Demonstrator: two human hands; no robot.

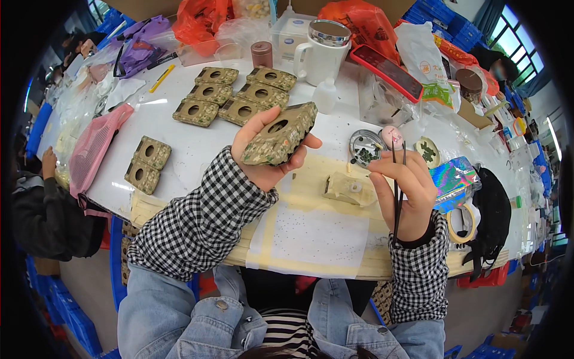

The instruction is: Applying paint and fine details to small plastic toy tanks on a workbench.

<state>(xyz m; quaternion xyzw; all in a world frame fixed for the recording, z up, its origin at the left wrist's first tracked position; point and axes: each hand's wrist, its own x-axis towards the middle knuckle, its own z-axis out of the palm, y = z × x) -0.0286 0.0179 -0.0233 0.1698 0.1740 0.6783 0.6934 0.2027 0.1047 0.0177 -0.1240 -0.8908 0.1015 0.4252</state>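
Left hand: raised above the table, palm up, fingers closed around a patterned block with a round hole in its top face; block tilted, held clear of the work surface. Right hand: lifted beside it, fingers pinched narrow on black tweezers, tips pointing upward near a small pink round piece; whether the tips touch that piece cannot be told. Sleeves of both arms: black-and-white check under a denim jacket.

Directly below and between the hands: a beige fixture resting on a tape-edged sheet of the white table. Just beyond the right hand: a round metal dish holding small dark parts, and a smaller dish next to it. Right of the hand: a holographic packet and a roll of tape.

Farther back on the table: six like blocks laid in two rows, two more near the left edge, beside a pink mesh bag. At the far side: a white mug with a metal lid, a small white bottle, a red-cased phone, orange plastic bags. At the far left edge: another person's hand and dark sleeve.
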